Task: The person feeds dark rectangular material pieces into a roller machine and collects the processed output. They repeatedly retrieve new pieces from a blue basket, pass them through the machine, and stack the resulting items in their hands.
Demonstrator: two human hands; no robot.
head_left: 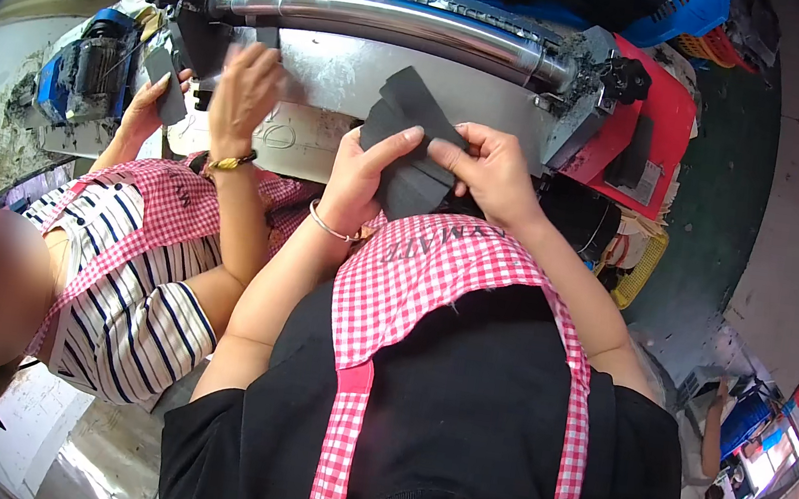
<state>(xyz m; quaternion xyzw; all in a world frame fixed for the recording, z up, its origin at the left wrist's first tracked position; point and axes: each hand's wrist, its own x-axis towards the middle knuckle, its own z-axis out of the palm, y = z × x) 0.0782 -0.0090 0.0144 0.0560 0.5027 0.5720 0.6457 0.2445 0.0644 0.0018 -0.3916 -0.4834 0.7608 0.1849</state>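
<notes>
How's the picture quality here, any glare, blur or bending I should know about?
Head view: strong fisheye, with a black rim and the metal roller bowed; bright glare streaks along it. The left hand and right hand on the dark fabric are fairly sharp; the fabric shows little detail. The co-worker's face is blurred; the far right looks washed out.

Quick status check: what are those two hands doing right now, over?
Left hand and right hand both grip dark fabric pieces. Metal roller machine just ahead. Co-worker's hand close on the left.

Grey machine table [342, 75], dark pieces [635, 149]
</notes>
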